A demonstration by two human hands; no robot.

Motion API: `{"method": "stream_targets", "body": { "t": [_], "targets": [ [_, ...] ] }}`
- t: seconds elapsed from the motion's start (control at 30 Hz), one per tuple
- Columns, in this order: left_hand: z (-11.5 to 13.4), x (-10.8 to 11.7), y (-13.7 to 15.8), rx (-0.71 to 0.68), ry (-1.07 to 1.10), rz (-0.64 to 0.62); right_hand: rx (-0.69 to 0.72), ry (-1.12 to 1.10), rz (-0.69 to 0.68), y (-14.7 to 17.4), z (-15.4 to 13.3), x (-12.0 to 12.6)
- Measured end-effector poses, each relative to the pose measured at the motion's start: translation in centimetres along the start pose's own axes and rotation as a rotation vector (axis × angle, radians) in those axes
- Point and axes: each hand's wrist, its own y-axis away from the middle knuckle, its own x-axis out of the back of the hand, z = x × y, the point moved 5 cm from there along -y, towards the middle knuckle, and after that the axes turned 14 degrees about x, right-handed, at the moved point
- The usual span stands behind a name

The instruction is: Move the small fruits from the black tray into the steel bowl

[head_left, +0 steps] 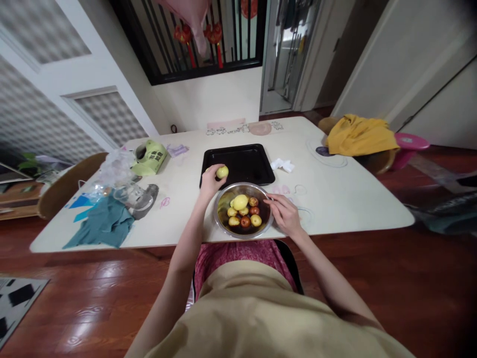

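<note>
A person's left hand [211, 183] clamps a smooth, round yellow-green fruit [222, 172] in its fingertips beyond a shiny metal bowl [222, 201], whose curved rim [244, 235] the right hand [286, 211] grips in its fingers.

You are in somebody's home, most likely a dining or living area. The white table [346, 199] in front of you has doodles [165, 202] on its top, with more drawings along the far edge. Household bits crowd its left end: a green pack [151, 156] towards the far left corner, a teal cloth [104, 221] by the near left corner. At your near edge sits a bowl [244, 190] of fruit [241, 201]. Past the right edge you have a yellow cloth [361, 134] draped over a chair and a pink stool [412, 140]. Glossy wood flooring [93, 298], a patterned rug [18, 298] and red hanging ornaments [214, 34] beyond the table look domestic too.
</note>
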Motion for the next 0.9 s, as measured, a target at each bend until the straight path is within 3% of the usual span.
{"method": "stream_targets", "body": {
  "t": [0.17,0.33,0.6,0.9],
  "targets": [
    [5.1,1.2,5.0,-0.074,0.122,0.020,-0.013,-0.005,-0.006,0.2,0.2,-0.2],
    [8.9,-0.4,9.9,-0.175,0.023,-0.107,-0.023,-0.018,-0.013,0.2,0.3,-0.3],
    [8.9,-4.1,11.2,-0.288,-0.109,-0.255,-0.031,-0.019,-0.037,0.2,0.3,-0.3],
    [9.2,-4.6,11.3,-0.267,-0.226,-0.246,-0.017,-0.009,-0.026,0.1,0.2,-0.3]
  ]
}}
